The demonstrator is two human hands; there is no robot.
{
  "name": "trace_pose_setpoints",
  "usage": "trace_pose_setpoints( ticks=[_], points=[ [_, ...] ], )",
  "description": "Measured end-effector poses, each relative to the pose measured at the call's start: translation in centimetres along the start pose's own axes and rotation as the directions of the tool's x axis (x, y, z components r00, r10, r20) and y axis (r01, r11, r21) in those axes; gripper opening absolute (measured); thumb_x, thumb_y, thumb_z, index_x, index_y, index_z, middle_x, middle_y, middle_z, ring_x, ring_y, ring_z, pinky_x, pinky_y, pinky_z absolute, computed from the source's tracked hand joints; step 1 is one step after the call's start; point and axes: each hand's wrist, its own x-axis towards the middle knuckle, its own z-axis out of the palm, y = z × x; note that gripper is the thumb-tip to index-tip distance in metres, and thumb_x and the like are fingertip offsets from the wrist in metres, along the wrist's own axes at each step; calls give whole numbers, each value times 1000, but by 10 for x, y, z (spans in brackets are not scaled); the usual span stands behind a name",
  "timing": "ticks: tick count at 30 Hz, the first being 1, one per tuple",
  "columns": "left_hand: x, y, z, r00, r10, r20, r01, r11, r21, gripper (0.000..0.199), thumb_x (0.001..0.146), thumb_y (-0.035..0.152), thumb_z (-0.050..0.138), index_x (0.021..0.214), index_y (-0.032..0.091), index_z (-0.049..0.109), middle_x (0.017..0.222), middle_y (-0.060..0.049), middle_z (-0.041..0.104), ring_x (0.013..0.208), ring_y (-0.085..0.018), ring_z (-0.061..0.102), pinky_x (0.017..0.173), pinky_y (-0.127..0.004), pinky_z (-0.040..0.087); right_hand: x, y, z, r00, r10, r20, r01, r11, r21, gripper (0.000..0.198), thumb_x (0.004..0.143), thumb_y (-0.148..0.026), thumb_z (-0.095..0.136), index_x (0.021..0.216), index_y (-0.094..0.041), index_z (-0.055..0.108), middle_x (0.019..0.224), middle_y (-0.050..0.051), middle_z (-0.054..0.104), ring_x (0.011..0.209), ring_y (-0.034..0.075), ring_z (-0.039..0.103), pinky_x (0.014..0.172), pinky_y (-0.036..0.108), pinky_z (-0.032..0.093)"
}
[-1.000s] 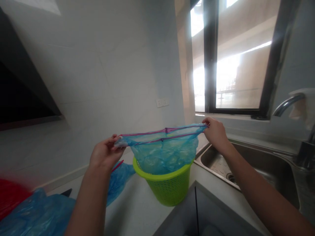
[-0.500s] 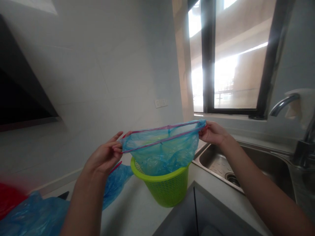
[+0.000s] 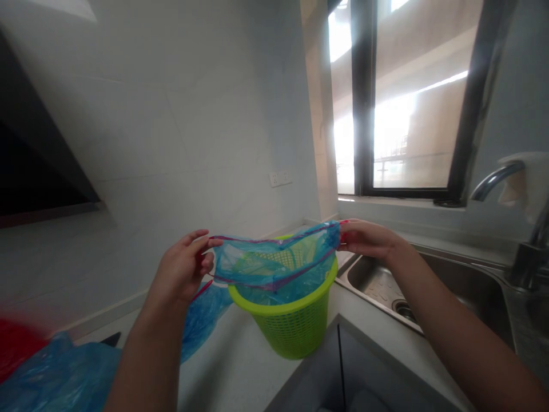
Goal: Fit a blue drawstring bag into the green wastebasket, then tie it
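A thin blue plastic bag (image 3: 257, 274) with a pink drawstring edge is stretched between my two hands. My left hand (image 3: 186, 263) pinches one end of its mouth, left of the basket. The opposite end is gripped by my right hand (image 3: 364, 237), just above the basket's right rim. Beneath them a lime-green perforated basket (image 3: 291, 332) stands upright on the counter. The bag's lower part hangs down inside it, while the bag's mouth stays around the height of the rim.
Another blue bag (image 3: 203, 320) lies on the white counter (image 3: 240, 366) behind my left forearm. More blue plastic (image 3: 64, 372) and a red bag (image 3: 19, 349) are at lower left. A steel sink (image 3: 454, 286) with a faucet (image 3: 497, 180) is on the right, below a window.
Both hands have lowered the bag's mouth toward the basket rim, and more of the bag sits inside. The right hand has moved slightly left. The basket stays in place.
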Motion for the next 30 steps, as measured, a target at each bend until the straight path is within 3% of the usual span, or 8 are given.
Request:
trace_pose_setpoints(
  ticks=[5,10,12,15,21,23,26,30],
  points=[
    [-2,7,-11,983,-121,141,111,991,75,17,74,14,70,79,18,54,50,9,41,33,-3,24,31,-13,20,-2,-15,-5,955,-259,-144,296,816,497,19,77,-16,70,67,-20,54,65,-4,59,60,10,56,59,23,52],
    [-18,20,-9,940,-232,251,181,961,208,22,74,25,76,87,19,59,47,11,32,37,-3,20,35,-13,21,-5,-24,-4,827,-432,-360,562,596,574,13,81,-9,64,80,-21,59,55,-8,51,61,10,60,69,23,58],
    [-21,19,-9,920,-263,291,158,927,340,25,74,32,77,89,18,62,48,10,36,39,-4,25,38,-13,23,-6,-24,-1,809,-454,-373,588,610,532,19,80,-9,62,96,-20,64,50,-9,46,61,12,61,71,26,60],
    [-17,13,-17,893,-317,318,81,810,581,26,76,41,75,82,18,65,50,4,47,42,-7,36,41,-16,27,-6,-21,2,855,-418,-305,517,729,448,32,79,-11,62,110,-13,66,52,-7,51,53,10,55,56,20,55],
    [-4,3,-35,939,-271,213,0,619,785,58,83,63,60,47,18,52,42,-3,49,38,-11,39,40,-23,30,0,-7,8,911,-322,-259,341,940,30,19,81,-15,70,100,-12,70,85,8,75,54,9,56,52,21,53],
    [-5,7,-31,957,-204,206,14,742,671,60,85,57,62,43,18,46,40,-1,42,39,-9,36,41,-21,31,6,-4,7,912,-320,-255,360,924,126,5,82,-17,72,83,-14,68,77,4,71,57,10,58,56,21,55],
    [-9,17,-20,961,-198,195,146,956,255,51,88,34,62,45,20,38,41,4,32,37,-6,29,38,-19,29,14,-3,3,899,-315,-304,426,787,446,27,86,-21,70,63,-19,54,66,1,62,65,12,62,65,24,59],
    [-14,23,-1,971,-158,178,206,933,-296,37,88,8,52,55,18,40,48,7,33,37,-3,31,35,-14,26,18,-5,-2,825,-305,-475,555,597,580,18,92,-19,59,75,-21,59,75,2,68,76,14,68,73,28,62]
  ],
)
